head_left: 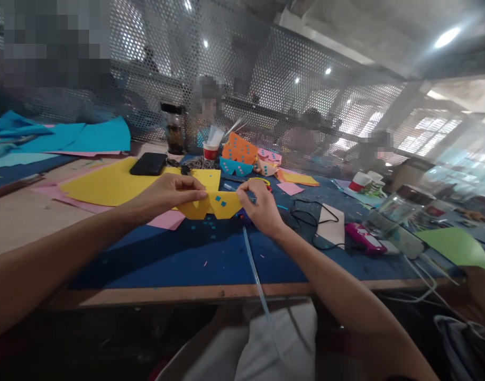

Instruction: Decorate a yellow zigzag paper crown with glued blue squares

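Note:
A folded yellow paper piece (214, 206) with small blue squares stuck on it hangs just above the blue table mat (179, 254). My left hand (168, 193) pinches its left end, fingers closed on the paper. At the right end my right hand (260, 206) grips it too, fingers curled over the edge. Tiny blue paper scraps (204, 227) lie on the mat under the piece. A clear thin tube (254, 264) runs from under my right hand toward me.
Yellow sheets (107, 185), pink paper and a black phone (148, 164) lie at the left. Finished orange, blue and pink paper pieces (242, 153) and a red cup (210, 151) stand behind. A pink device (363, 238), black cable, jar and green sheet (456, 246) sit right. People sit behind the mesh screen.

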A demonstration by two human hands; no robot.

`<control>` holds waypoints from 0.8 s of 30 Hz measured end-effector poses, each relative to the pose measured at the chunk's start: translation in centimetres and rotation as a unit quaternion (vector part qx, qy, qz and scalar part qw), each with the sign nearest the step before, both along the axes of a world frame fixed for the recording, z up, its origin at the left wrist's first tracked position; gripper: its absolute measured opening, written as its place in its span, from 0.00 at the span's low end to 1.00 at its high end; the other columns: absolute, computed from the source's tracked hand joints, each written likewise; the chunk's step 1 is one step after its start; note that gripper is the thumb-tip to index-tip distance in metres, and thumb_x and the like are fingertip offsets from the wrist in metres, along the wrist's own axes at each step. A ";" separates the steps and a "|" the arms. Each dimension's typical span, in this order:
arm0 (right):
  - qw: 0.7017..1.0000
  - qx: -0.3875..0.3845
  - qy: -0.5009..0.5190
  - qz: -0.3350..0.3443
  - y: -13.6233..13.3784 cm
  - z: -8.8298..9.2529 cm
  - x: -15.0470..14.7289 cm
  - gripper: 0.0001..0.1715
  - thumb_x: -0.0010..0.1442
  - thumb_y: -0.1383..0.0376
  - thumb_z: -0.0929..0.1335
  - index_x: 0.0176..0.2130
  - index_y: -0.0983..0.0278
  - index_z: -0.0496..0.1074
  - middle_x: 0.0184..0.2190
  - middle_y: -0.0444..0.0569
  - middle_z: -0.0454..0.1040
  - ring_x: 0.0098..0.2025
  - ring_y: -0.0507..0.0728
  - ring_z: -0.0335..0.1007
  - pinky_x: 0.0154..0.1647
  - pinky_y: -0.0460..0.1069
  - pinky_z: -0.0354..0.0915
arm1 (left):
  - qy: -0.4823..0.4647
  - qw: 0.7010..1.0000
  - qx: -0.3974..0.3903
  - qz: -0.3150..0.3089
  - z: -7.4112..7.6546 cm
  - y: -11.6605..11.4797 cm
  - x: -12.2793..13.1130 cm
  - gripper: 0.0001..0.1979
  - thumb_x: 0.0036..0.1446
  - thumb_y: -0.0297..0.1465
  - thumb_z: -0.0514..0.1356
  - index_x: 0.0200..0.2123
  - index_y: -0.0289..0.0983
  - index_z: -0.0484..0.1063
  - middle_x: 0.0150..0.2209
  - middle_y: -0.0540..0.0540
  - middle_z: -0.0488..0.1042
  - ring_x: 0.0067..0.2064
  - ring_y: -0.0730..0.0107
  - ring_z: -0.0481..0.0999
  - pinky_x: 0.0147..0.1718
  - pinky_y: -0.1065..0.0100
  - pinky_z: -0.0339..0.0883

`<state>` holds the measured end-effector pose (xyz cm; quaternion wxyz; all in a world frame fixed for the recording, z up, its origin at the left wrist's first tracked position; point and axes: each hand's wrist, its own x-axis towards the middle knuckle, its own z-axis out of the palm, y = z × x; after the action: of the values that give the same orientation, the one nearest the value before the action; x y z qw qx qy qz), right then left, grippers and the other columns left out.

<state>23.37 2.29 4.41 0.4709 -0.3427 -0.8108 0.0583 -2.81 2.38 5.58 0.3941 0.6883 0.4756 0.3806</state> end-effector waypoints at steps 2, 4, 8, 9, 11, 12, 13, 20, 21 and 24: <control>1.000 -0.006 -0.010 -0.002 0.0 0.1 -0.1 0.10 0.69 0.63 0.64 0.34 0.59 0.68 0.35 0.48 0.76 0.44 0.59 0.71 0.52 0.55 0.64 | -0.001 1.000 0.003 -0.001 0.1 0.0 0.0 0.19 0.49 0.50 0.72 0.31 0.40 0.81 0.33 0.48 0.82 0.33 0.67 0.79 0.32 0.71 0.71; 1.000 -0.013 -0.016 -0.001 -0.1 0.2 -0.2 0.10 0.70 0.63 0.64 0.34 0.59 0.69 0.36 0.48 0.76 0.44 0.59 0.71 0.53 0.54 0.65 | -0.001 1.000 0.006 0.002 0.2 0.0 -0.1 0.19 0.49 0.50 0.72 0.30 0.40 0.80 0.32 0.48 0.83 0.33 0.66 0.79 0.32 0.70 0.71; 1.000 -0.005 0.010 -0.010 -0.4 0.7 0.1 0.07 0.72 0.61 0.65 0.44 0.60 0.72 0.46 0.51 0.77 0.52 0.59 0.72 0.57 0.54 0.66 | 0.000 1.000 0.010 0.012 0.7 -0.3 -0.2 0.19 0.48 0.50 0.71 0.30 0.40 0.79 0.31 0.47 0.82 0.32 0.62 0.79 0.29 0.69 0.69; 0.999 0.007 0.018 -0.025 -0.4 0.8 0.4 0.08 0.72 0.60 0.64 0.47 0.60 0.71 0.48 0.53 0.76 0.53 0.59 0.72 0.57 0.54 0.67 | -0.002 1.000 0.012 0.013 0.9 -0.3 -0.3 0.19 0.48 0.50 0.71 0.29 0.40 0.79 0.30 0.47 0.82 0.32 0.62 0.79 0.29 0.69 0.69; 0.997 0.034 0.020 -0.068 -0.2 1.1 1.3 0.09 0.73 0.60 0.64 0.48 0.60 0.70 0.46 0.53 0.75 0.49 0.59 0.73 0.54 0.54 0.68 | -0.011 1.000 0.018 0.012 1.0 -0.3 -0.5 0.19 0.49 0.49 0.71 0.29 0.40 0.79 0.30 0.47 0.82 0.32 0.63 0.79 0.29 0.69 0.69; 0.995 0.041 0.010 -0.090 0.0 1.3 1.8 0.09 0.72 0.60 0.64 0.47 0.61 0.70 0.42 0.52 0.75 0.45 0.59 0.73 0.51 0.53 0.68 | -0.017 1.000 0.019 0.015 1.1 -0.2 -0.6 0.19 0.50 0.49 0.71 0.30 0.40 0.79 0.30 0.47 0.82 0.32 0.63 0.79 0.29 0.69 0.69; 0.994 0.041 -0.006 -0.106 0.1 1.6 2.5 0.08 0.72 0.60 0.64 0.46 0.61 0.70 0.39 0.50 0.75 0.41 0.58 0.72 0.47 0.52 0.67 | -0.023 0.999 0.017 0.020 1.1 -0.1 -0.8 0.18 0.50 0.49 0.72 0.30 0.40 0.79 0.30 0.47 0.82 0.32 0.63 0.79 0.30 0.69 0.69; 0.950 -0.138 -0.280 -0.014 -1.1 2.3 6.5 0.20 0.60 0.70 0.67 0.52 0.62 0.73 0.44 0.49 0.79 0.44 0.58 0.76 0.47 0.51 0.67 | -0.027 0.998 0.011 0.055 0.6 0.8 -1.3 0.18 0.51 0.49 0.71 0.30 0.40 0.80 0.29 0.49 0.82 0.30 0.66 0.79 0.29 0.70 0.68; 0.937 -0.143 -0.319 -0.012 -1.5 2.0 6.6 0.24 0.58 0.70 0.67 0.55 0.63 0.73 0.49 0.52 0.79 0.49 0.60 0.75 0.51 0.53 0.67 | -0.025 0.998 0.012 0.059 0.6 0.9 -1.4 0.18 0.52 0.49 0.71 0.31 0.40 0.81 0.29 0.49 0.82 0.30 0.66 0.79 0.28 0.71 0.68; 0.907 -0.135 -0.396 -0.052 -2.2 0.8 6.6 0.32 0.58 0.69 0.67 0.61 0.66 0.71 0.54 0.59 0.76 0.55 0.66 0.72 0.56 0.58 0.66 | -0.015 0.998 0.012 0.056 0.5 1.4 -1.5 0.18 0.52 0.50 0.71 0.31 0.40 0.81 0.30 0.48 0.83 0.31 0.65 0.79 0.28 0.71 0.68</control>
<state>29.97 0.05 5.25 0.0632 -0.4392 -0.8961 0.0020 -4.31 3.74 6.06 0.3706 0.6593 0.5029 0.4184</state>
